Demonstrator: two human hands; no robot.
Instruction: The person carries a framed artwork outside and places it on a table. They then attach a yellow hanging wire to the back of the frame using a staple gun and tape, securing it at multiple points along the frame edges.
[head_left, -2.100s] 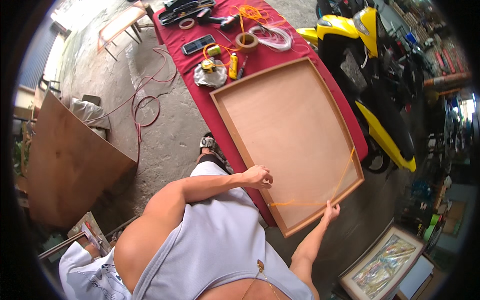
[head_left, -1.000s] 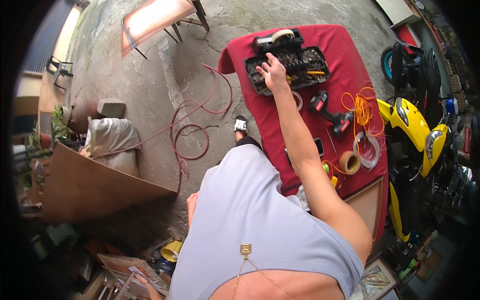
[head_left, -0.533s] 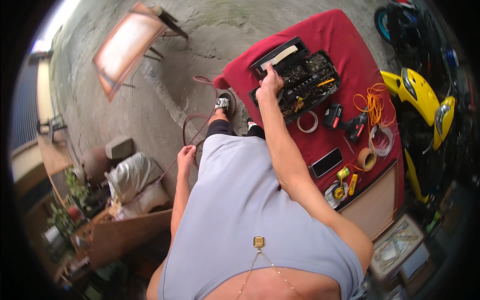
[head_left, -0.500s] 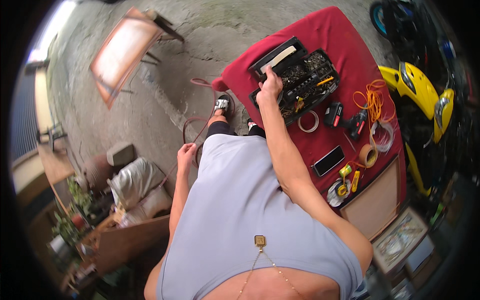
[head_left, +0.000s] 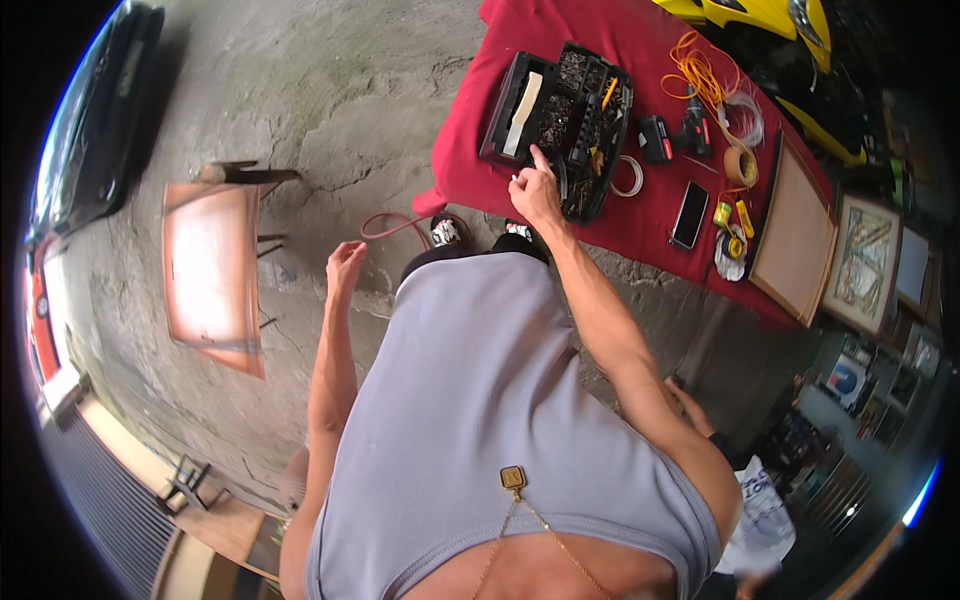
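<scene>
My right hand (head_left: pixel 538 193) is at the near edge of a black toolbox (head_left: pixel 590 190), index finger stretched toward its compartments and the other fingers partly bent. A small pale spot shows by its fingertips, too small to name. The toolbox holds many small dark metal pieces and a yellow-orange tool (head_left: pixel 609 93). A pale flat strip (head_left: pixel 524 115) lies in its open lid tray. To the left, my left hand (head_left: pixel 346 264) hangs over the floor, fingers drawn together; whatever they may hold is hidden.
On the red-covered table (head_left: pixel 455 150) lie a cordless drill (head_left: pixel 695 125), a battery (head_left: pixel 655 138), orange cord (head_left: pixel 697 75), tape roll (head_left: pixel 739 165), phone (head_left: pixel 690 214) and frame (head_left: pixel 793 235). A panel (head_left: pixel 212 265) rests on a stand at left. A hose (head_left: pixel 395 222) crosses the floor. Another person (head_left: pixel 757 515) is behind right.
My view has turned, bringing a dark car and a person into sight. My right hand has drawn back from the pale strip to the toolbox's near edge. My left hand stays drawn together.
</scene>
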